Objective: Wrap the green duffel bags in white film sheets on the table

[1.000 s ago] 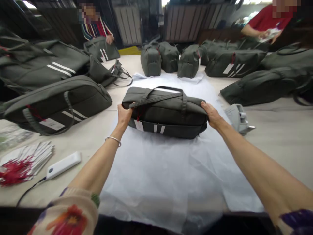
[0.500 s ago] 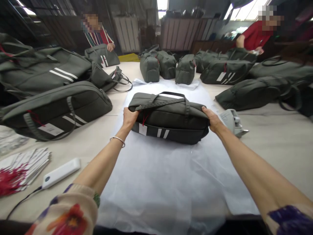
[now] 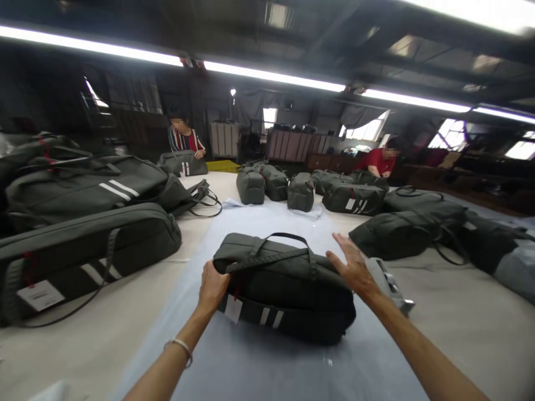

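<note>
In front of me a dark green duffel bag [image 3: 288, 284] with two white stripes, webbing handles and a white hang tag [image 3: 233, 308] rests on a pale plastic sheet [image 3: 267, 367]. My left hand [image 3: 213, 287] grips the bag's left end, fingers curled round its edge. At the other end my right hand [image 3: 353, 264] is off the bag, or barely touching it, with fingers spread above the right corner. A grey tape dispenser-like tool [image 3: 388, 284] lies partly hidden behind my right wrist.
More green duffel bags stand around: a long one [image 3: 137, 245] at left, several [image 3: 298, 190] at the back, others [image 3: 401, 228] at right. Two people, one in a striped top [image 3: 184, 140] and one in red [image 3: 378, 160], stand across the table [image 3: 460, 334].
My right hand has let go of the bag's right end and lifted with fingers opened. My left hand still grips the bag. The view has tilted up, showing ceiling lights.
</note>
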A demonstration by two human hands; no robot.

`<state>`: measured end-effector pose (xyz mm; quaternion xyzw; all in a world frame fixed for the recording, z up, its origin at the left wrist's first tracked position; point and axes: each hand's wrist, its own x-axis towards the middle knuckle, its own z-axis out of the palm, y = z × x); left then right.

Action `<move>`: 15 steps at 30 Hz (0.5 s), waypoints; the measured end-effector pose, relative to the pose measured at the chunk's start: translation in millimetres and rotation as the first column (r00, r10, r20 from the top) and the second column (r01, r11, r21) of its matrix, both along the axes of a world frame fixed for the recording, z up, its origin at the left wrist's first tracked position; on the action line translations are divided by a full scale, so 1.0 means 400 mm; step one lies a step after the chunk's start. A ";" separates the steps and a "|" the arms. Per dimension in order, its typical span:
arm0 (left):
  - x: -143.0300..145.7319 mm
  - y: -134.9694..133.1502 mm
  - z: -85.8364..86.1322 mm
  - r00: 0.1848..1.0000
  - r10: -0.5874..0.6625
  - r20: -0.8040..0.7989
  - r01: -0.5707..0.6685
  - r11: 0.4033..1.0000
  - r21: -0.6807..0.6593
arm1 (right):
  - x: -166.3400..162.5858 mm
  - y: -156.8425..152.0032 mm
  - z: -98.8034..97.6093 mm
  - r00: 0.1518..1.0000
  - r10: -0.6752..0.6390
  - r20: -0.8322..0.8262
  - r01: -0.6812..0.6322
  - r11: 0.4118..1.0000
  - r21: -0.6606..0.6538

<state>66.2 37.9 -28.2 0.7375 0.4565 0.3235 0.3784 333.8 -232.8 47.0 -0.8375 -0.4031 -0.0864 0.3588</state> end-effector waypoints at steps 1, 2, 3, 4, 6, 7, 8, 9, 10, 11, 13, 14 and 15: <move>-0.001 0.001 -0.010 1.000 0.017 -0.002 -0.017 1.000 0.010 | -0.023 0.031 0.020 0.988 0.102 0.114 -0.095 0.993 -0.065; -0.005 0.000 -0.022 1.000 0.027 -0.008 -0.027 0.999 0.018 | -0.046 0.063 0.034 0.962 0.210 0.173 -0.186 0.972 -0.146; -0.011 -0.005 -0.034 0.999 0.041 -0.019 -0.041 0.999 0.034 | -0.067 0.093 0.043 0.933 0.310 0.184 -0.265 0.936 -0.232; -0.019 -0.012 -0.043 0.998 0.056 -0.028 -0.054 0.996 0.070 | -0.083 0.119 0.046 0.908 0.390 0.153 -0.330 0.891 -0.312; -0.038 -0.033 -0.045 0.998 0.049 -0.033 -0.040 0.972 0.232 | -0.099 0.156 0.036 0.883 0.467 0.035 -0.414 0.813 -0.410; -0.044 -0.045 -0.032 0.999 -0.008 -0.037 0.020 0.940 0.340 | -0.101 0.167 0.027 0.879 0.477 -0.020 -0.439 0.790 -0.428; -0.044 -0.055 -0.010 0.993 -0.101 -0.055 0.115 0.884 0.452 | -0.100 0.172 0.016 0.875 0.480 -0.061 -0.457 0.779 -0.430; -0.035 -0.062 0.021 0.966 -0.238 -0.098 0.253 0.806 0.535 | -0.100 0.173 0.006 0.873 0.480 -0.087 -0.469 0.776 -0.422; -0.016 -0.065 0.059 0.912 -0.374 -0.170 0.400 0.712 0.577 | -0.102 0.170 -0.002 0.872 0.478 -0.105 -0.476 0.780 -0.406; 0.015 -0.063 0.099 0.861 -0.445 -0.246 0.496 0.627 0.600 | -0.104 0.164 -0.006 0.872 0.474 -0.125 -0.483 0.787 -0.384; 0.101 -0.049 0.170 0.820 -0.446 -0.359 0.570 0.572 0.590 | -0.106 0.148 -0.001 0.850 0.489 -0.195 -0.526 0.783 -0.332; 0.148 -0.040 0.194 0.799 -0.434 -0.417 0.602 0.580 0.550 | -0.099 0.141 0.008 0.818 0.518 -0.252 -0.574 0.762 -0.299; 0.192 -0.031 0.208 0.757 -0.446 -0.476 0.650 0.586 0.484 | -0.082 0.134 0.019 0.769 0.552 -0.323 -0.632 0.732 -0.254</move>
